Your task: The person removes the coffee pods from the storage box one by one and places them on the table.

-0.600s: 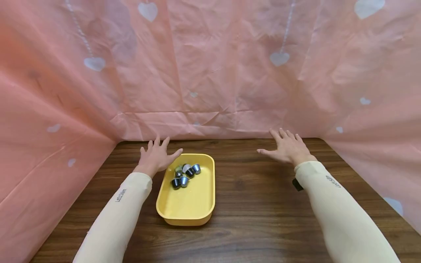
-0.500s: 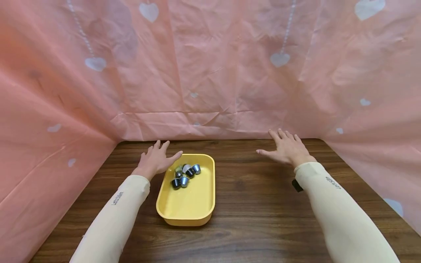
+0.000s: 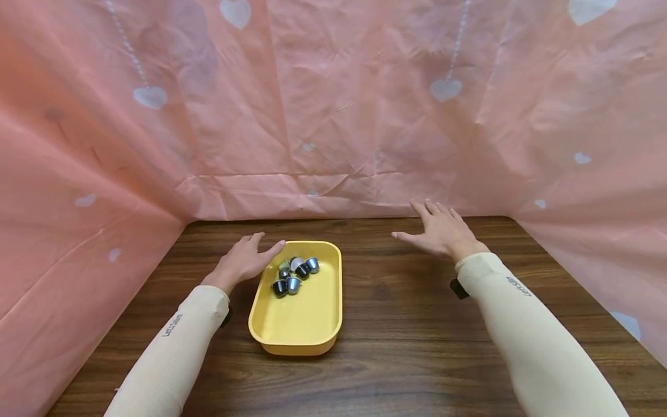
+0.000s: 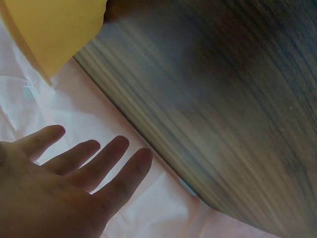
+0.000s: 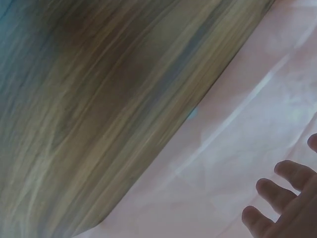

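My left hand (image 3: 241,263) hovers at the far left corner of a yellow tray (image 3: 297,336), its thumb overlapping the rim in the head view. Its fingers are spread and hold nothing; the left wrist view shows the bare palm side, with a piece of the yellow tray (image 4: 59,29) above. Several small coffee capsules, some black and some blue-grey, lie heaped in the tray's far left part, among them a blue capsule (image 3: 293,285) and a black capsule (image 3: 279,288). Far to the right of the tray, my right hand (image 3: 440,234) is held over the table, fingers apart, holding nothing.
The dark wooden table (image 3: 396,324) stretches around the tray. A pink curtain (image 3: 333,116) with white hearts rises behind the table's back edge and along both sides. Both forearms wear cream sleeves, and a dark wrist piece (image 3: 459,288) shows under the right one.
My left hand has moved down and slightly left, its fingers now lower beside the tray. My right hand has shifted left and a little up. The capsules and tray stay put.
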The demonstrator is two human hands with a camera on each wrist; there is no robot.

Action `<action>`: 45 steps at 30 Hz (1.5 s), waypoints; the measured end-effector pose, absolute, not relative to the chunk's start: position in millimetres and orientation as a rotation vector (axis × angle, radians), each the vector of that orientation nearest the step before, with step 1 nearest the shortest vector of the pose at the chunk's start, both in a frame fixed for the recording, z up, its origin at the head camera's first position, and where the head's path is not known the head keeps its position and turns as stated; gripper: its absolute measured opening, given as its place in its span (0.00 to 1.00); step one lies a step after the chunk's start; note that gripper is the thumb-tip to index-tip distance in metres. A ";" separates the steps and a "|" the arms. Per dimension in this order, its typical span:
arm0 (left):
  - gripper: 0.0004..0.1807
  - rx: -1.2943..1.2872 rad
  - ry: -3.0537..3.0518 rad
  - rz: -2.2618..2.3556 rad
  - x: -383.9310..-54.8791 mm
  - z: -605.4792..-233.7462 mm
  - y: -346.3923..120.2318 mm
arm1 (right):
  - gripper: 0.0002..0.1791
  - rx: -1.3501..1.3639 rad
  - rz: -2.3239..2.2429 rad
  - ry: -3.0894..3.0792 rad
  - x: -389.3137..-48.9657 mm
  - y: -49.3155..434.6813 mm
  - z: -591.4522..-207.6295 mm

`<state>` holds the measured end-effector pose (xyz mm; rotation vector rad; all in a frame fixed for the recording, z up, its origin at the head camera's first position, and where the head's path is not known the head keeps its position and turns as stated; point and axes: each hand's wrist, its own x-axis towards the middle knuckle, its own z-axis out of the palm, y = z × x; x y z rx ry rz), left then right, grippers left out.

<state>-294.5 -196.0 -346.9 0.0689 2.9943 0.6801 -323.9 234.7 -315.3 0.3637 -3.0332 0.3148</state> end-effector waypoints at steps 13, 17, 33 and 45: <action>0.57 0.024 2.902 0.808 -292.7 -356.8 -197.8 | 0.62 0.426 0.306 -3.020 -328.5 213.7 -315.9; 0.52 0.041 2.911 0.878 -293.0 -362.9 -197.9 | 0.61 0.435 0.319 -3.026 -329.0 209.7 -318.0; 0.44 0.126 2.878 0.952 -293.5 -370.5 -196.4 | 0.60 0.439 0.320 -3.019 -329.6 204.3 -320.9; 0.42 0.084 2.899 0.957 -289.5 -370.0 -202.5 | 0.58 0.438 0.327 -3.003 -329.9 203.4 -324.2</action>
